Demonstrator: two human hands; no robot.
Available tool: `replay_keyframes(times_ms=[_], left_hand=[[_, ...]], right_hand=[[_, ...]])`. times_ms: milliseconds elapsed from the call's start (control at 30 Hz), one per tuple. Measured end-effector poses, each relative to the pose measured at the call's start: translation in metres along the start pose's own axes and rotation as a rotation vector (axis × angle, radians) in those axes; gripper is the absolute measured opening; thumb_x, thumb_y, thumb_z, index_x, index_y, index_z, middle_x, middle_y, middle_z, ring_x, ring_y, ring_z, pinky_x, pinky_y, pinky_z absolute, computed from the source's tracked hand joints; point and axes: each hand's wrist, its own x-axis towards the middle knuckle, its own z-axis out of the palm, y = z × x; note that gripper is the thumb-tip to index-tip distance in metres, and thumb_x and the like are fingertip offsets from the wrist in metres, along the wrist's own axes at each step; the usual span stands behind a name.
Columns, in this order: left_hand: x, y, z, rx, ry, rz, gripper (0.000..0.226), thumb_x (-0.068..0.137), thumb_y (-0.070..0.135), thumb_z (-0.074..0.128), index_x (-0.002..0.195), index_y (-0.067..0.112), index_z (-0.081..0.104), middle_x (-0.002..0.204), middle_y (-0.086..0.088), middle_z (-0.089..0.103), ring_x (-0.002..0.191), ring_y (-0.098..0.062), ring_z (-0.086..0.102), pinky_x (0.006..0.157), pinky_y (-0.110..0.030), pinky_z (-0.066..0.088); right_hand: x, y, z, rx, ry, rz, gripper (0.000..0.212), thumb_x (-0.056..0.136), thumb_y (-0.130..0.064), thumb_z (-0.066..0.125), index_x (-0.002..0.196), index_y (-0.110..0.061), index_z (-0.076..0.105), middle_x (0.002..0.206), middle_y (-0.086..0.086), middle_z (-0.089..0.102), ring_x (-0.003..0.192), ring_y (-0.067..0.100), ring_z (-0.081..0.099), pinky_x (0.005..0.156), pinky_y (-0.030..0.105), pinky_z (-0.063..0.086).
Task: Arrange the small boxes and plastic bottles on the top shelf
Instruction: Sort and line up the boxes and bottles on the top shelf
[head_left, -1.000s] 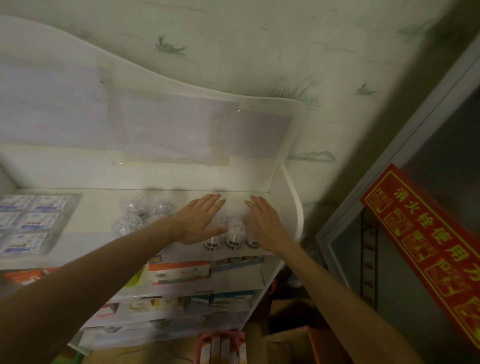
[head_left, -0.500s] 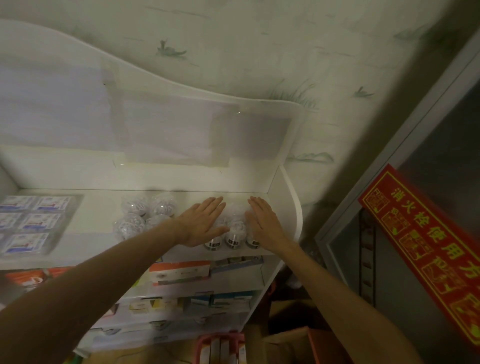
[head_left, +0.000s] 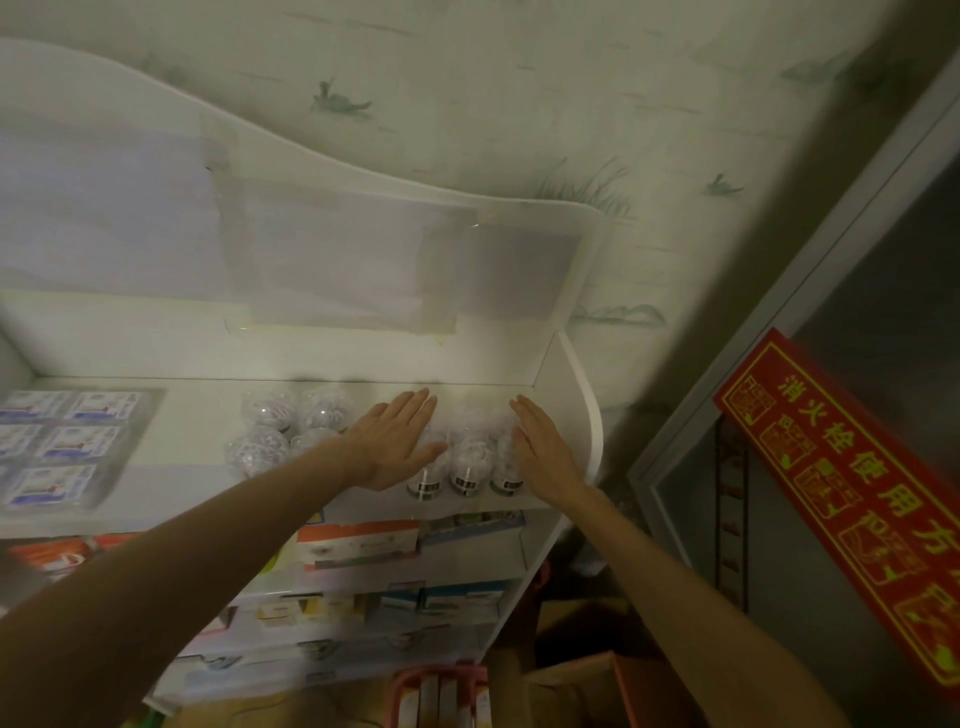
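Note:
On the white top shelf (head_left: 197, 415) a cluster of clear plastic bottles (head_left: 470, 460) with dark labels stands at the right end. My left hand (head_left: 397, 439) lies flat against the cluster's left side, fingers straight. My right hand (head_left: 540, 449) lies flat against its right side, close to the shelf's side panel (head_left: 582, 410). Neither hand grips a bottle. A second group of clear bottles (head_left: 283, 428) stands left of my left hand. Several small blue-and-white boxes (head_left: 57, 447) lie wrapped in plastic at the shelf's far left.
Lower shelves hold orange, white and blue boxes (head_left: 358, 543). A red sign with yellow characters (head_left: 852, 499) hangs on a grey-framed cabinet at right. A cardboard box (head_left: 576, 691) and a red basket (head_left: 441, 693) sit on the floor below.
Both hands have stayed flat on either side of the right bottle cluster and shifted only slightly. The bottles look unmoved.

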Motion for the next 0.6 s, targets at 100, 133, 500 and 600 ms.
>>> replay_keyframes(times_ms=[100, 133, 500, 600], left_hand=[[0.001, -0.001, -0.001, 0.006, -0.002, -0.007, 0.082, 0.095, 0.069, 0.003, 0.157, 0.015, -0.009, 0.165, -0.005, -0.01, 0.152, -0.021, -0.005, 0.123, -0.042, 0.005], [0.001, -0.001, -0.001, 0.009, 0.001, -0.003, 0.082, 0.095, 0.069, 0.003, 0.157, 0.016, -0.009, 0.165, -0.004, -0.01, 0.152, -0.021, -0.005, 0.123, -0.042, 0.005], [0.011, 0.02, -0.018, -0.068, 0.091, -0.035, 0.08, 0.097, 0.067, 0.009, 0.158, 0.017, -0.001, 0.166, -0.002, -0.006, 0.152, -0.02, -0.002, 0.122, -0.039, 0.004], [0.018, 0.031, -0.014, -0.049, 0.036, -0.037, 0.08, 0.094, 0.069, 0.006, 0.158, 0.021, -0.002, 0.165, -0.002, -0.009, 0.152, -0.021, -0.005, 0.123, -0.041, 0.002]], right_hand=[[0.001, 0.001, -0.002, -0.004, -0.005, 0.005, 0.047, 0.107, -0.023, 0.035, 0.153, -0.016, 0.032, 0.162, 0.0, 0.024, 0.147, 0.014, 0.025, 0.114, 0.017, 0.012], [0.002, 0.001, -0.003, -0.002, -0.009, 0.004, 0.047, 0.107, -0.025, 0.037, 0.153, -0.017, 0.032, 0.162, 0.0, 0.024, 0.147, 0.015, 0.025, 0.114, 0.018, 0.013], [0.018, -0.016, -0.005, -0.2, 0.088, -0.12, 0.044, 0.106, -0.032, 0.037, 0.147, -0.018, 0.043, 0.159, 0.001, 0.032, 0.147, 0.019, 0.024, 0.121, 0.034, 0.017], [0.027, -0.019, 0.001, -0.295, 0.041, -0.156, 0.046, 0.106, -0.034, 0.032, 0.147, -0.018, 0.043, 0.158, 0.002, 0.033, 0.149, 0.021, 0.022, 0.122, 0.039, 0.018]])
